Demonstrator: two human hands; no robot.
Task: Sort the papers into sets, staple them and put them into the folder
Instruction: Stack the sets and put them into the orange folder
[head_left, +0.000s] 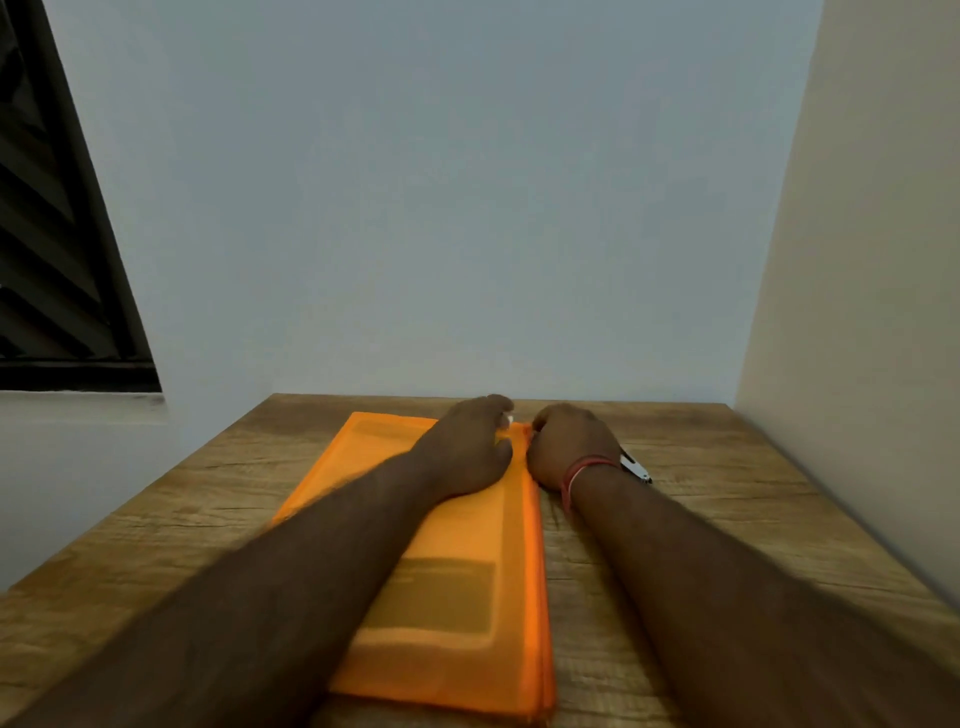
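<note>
Folder (514, 519): orange, translucent, closed, lying flat on the table (727, 519), long side running away from the person.
Papers (447, 597): inside the folder, visible only as dark blocks through the cover; count not readable.
Left hand (467, 452): palm on the folder's far end, fingers bent over the far edge near its right corner, gripping it.
Right hand (569, 441): just right of the folder, fingers curled in, tips pinching the far right corner.
Red thread (576, 475): round the right wrist.
Stapler (636, 467): on the table right of the folder, mostly hidden behind the right wrist.
Wall (467, 208): plain, beyond the folder's far end.
Window (52, 234): dark, slatted, up and left of the folder.
</note>
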